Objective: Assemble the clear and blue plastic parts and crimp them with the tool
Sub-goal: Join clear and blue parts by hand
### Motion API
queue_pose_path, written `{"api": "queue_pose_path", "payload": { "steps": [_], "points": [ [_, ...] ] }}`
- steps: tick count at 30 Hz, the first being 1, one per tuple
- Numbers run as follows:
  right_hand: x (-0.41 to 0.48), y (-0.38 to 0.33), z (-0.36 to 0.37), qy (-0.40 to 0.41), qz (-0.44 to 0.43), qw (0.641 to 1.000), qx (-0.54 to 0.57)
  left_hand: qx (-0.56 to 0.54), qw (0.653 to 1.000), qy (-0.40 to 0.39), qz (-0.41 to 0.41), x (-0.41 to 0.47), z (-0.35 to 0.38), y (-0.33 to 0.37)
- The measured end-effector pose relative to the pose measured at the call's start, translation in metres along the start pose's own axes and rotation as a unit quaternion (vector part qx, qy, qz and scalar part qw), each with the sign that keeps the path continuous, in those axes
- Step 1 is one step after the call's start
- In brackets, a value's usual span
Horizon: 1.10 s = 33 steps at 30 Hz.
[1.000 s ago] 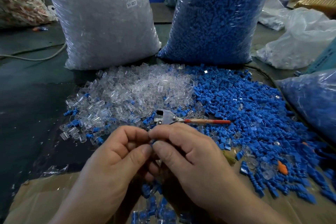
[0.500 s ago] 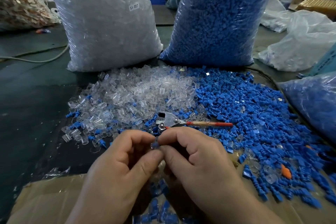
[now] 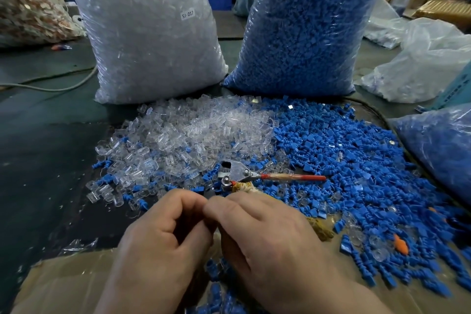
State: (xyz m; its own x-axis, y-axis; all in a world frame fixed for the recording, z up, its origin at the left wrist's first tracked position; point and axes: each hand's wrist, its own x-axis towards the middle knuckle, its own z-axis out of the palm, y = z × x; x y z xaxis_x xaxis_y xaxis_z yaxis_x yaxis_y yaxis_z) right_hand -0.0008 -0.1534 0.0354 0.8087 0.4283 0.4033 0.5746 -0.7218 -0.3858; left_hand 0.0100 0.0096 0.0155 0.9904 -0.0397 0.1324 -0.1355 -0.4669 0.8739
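— Where's the camera?
— On the person's head: one wide-angle view, facing forward and down across the tabletop (image 3: 43, 155).
— How near?
— Very. The left hand (image 3: 163, 245) and right hand (image 3: 270, 245) fill the near edge, and the bags (image 3: 150, 33) farther back are cut off at the top.

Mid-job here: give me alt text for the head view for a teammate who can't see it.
The left hand and right hand meet near the camera, curled fingertips pinched together, anything held hidden. Just beyond lies a red-handled crimping tool amid loose clear parts and blue parts; a bag of clear parts and a bag of blue parts stand behind.
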Motion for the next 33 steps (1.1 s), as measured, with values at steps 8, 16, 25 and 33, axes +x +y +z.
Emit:
{"api": "queue_pose_path", "payload": {
  "steps": [8,16,25,33],
  "points": [
    [0.004,0.004,0.0,0.013,0.039,0.997,-0.071,-0.079,0.994,-0.011,-0.069,0.008,0.0,-0.011],
    [-0.005,0.045,-0.008,-0.131,0.256,0.927,-0.242,-0.196,0.969,-0.034,-0.143,0.013,-0.004,-0.012],
    [0.002,0.047,-0.015,-0.068,0.243,0.945,-0.208,-0.244,0.96,-0.006,-0.135,0.016,-0.003,-0.018],
    [-0.004,0.025,-0.02,-0.025,0.159,0.984,-0.076,-0.305,0.944,0.029,-0.121,0.016,-0.009,-0.007]
  ]
}}
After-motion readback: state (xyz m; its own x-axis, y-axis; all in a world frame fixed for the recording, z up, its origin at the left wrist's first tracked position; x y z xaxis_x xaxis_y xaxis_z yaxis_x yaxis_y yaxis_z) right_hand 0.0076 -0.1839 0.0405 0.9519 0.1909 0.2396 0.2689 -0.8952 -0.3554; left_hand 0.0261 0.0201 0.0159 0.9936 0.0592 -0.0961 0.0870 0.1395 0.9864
